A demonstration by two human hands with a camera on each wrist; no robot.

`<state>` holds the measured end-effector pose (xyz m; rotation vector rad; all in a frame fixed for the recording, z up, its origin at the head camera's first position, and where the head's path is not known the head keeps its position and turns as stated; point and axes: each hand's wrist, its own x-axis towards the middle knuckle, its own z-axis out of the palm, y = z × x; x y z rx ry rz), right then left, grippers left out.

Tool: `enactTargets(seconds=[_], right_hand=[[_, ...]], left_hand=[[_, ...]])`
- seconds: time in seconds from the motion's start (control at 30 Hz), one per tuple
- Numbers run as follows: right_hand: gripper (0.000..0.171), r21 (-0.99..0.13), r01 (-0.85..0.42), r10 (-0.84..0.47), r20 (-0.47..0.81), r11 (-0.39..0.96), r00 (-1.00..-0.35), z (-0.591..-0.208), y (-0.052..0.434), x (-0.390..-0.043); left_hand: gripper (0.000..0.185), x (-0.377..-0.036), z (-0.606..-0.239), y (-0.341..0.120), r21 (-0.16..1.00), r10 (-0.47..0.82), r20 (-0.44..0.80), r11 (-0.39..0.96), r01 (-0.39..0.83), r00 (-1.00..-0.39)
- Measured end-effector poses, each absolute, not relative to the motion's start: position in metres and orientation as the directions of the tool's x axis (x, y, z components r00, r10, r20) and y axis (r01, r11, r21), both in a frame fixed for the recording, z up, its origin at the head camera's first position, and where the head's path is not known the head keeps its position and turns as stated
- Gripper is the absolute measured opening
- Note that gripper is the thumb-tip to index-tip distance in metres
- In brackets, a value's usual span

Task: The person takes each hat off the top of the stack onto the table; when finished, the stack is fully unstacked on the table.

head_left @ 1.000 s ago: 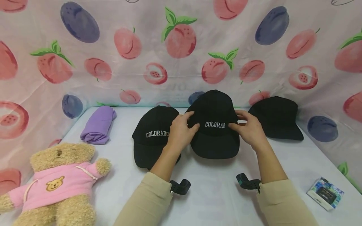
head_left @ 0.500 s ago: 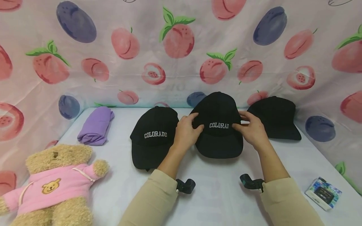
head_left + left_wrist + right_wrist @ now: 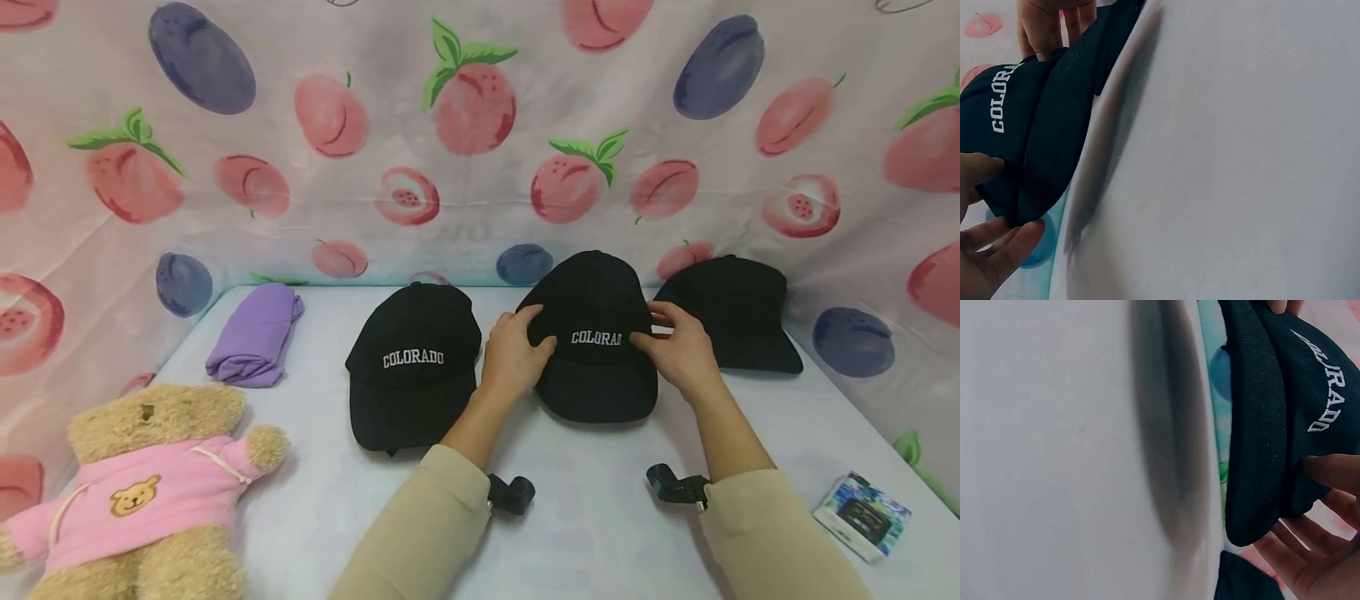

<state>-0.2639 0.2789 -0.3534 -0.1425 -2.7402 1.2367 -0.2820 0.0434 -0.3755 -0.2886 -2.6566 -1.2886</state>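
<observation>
Nearest me, my two beige sleeves reach forward over a white table (image 3: 585, 533), each wrist carrying a small black camera. A teddy bear (image 3: 142, 492) in a pink hoodie lies at the near left corner, and a small printed box (image 3: 862, 515) sits at the near right edge.

Further in, my left hand (image 3: 517, 358) and right hand (image 3: 678, 350) hold the middle cap (image 3: 596, 350), a black cap lettered COLORADO, one hand on each side of its crown. The fingers of both hands curl around the fabric where crown meets brim; the wrist views show thumbs and fingertips pinching it. The cap sits at the table's middle, its brim toward me, and I cannot tell if it rests on the surface or hangs just above it.

I judge the step to be positioning this cap in a row. The next move calls for a steady, level two-handed hold.

A matching cap (image 3: 412, 367) lies just to the left, near my left hand; a plain black cap (image 3: 731, 312) lies to the right, behind my right hand. A folded purple cloth (image 3: 255, 337) sits far left. Open table lies between me and the caps; a fruit-print curtain (image 3: 480, 125) closes off the back and sides.
</observation>
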Motion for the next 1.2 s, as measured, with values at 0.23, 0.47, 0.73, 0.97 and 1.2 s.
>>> enactTargets(seconds=[0.23, 0.47, 0.73, 0.97, 1.2], right_hand=[[0.067, -0.787, 0.06, 0.169, 0.057, 0.614, -0.984, -0.363, 0.289, -0.269], [0.066, -0.79, 0.083, 0.188, 0.042, 0.607, -0.981, -0.369, 0.295, -0.275], [0.065, -0.815, 0.08, 0.184, 0.033, 0.574, -0.982, -0.373, 0.299, -0.281], [0.073, -0.849, 0.085, 0.151, -0.006, 0.522, -0.988, -0.378, 0.308, -0.283], [0.083, -0.878, 0.069, 0.112, -0.018, 0.474, -0.993, -0.382, 0.318, -0.288]], left_hand=[[0.055, -0.288, -0.381, 0.058, 0.761, 0.103, 0.191, 0.613, 0.214, -0.976], [0.055, -0.293, -0.39, 0.065, 0.793, 0.085, 0.142, 0.587, 0.165, -0.986], [0.054, -0.301, -0.394, 0.071, 0.791, 0.08, 0.137, 0.591, 0.158, -0.987], [0.053, -0.305, -0.393, 0.076, 0.782, 0.085, 0.141, 0.601, 0.164, -0.986], [0.053, -0.309, -0.394, 0.081, 0.776, 0.088, 0.14, 0.609, 0.165, -0.986]])
